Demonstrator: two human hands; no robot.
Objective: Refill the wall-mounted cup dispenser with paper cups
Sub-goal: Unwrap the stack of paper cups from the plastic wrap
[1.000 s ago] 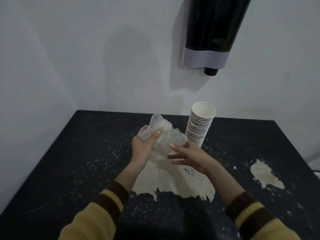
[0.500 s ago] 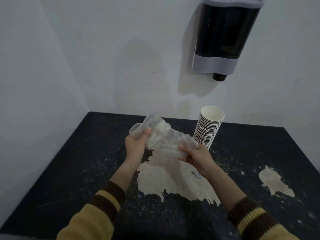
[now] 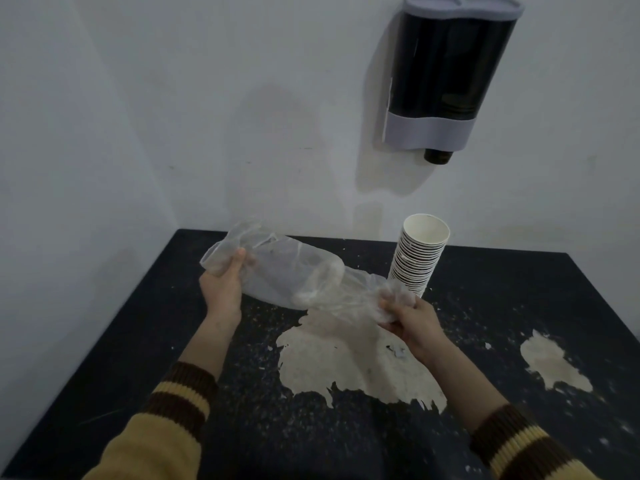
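left hand (image 3: pixel 221 289) clenched on plastic bag (image 3: pixel 298 278) end, left of cup stack (image 3: pixel 417 258) | right hand (image 3: pixel 412 320) gripping other end, just before stack | stack upright on table (image 3: pixel 519 292), below dispenser (image 3: pixel 446 74)

This looks like a plain utility or break corner rather than a home kitchen. A dark, smoke-tinted plastic cup dispenser with a grey lid and grey base band (image 3: pixel 446 74) is fixed high on a bare, off-white painted wall (image 3: pixel 207 98), which meets a second wall at a corner on the left. Below it stands a worn black table top (image 3: pixel 519 289), its coating peeled away in pale patches and flecked with chips (nothing decorative anywhere). A tall nested stack of white paper cups (image 3: pixel 417 258) stands on it near the wall, suggesting a shared drinks point.
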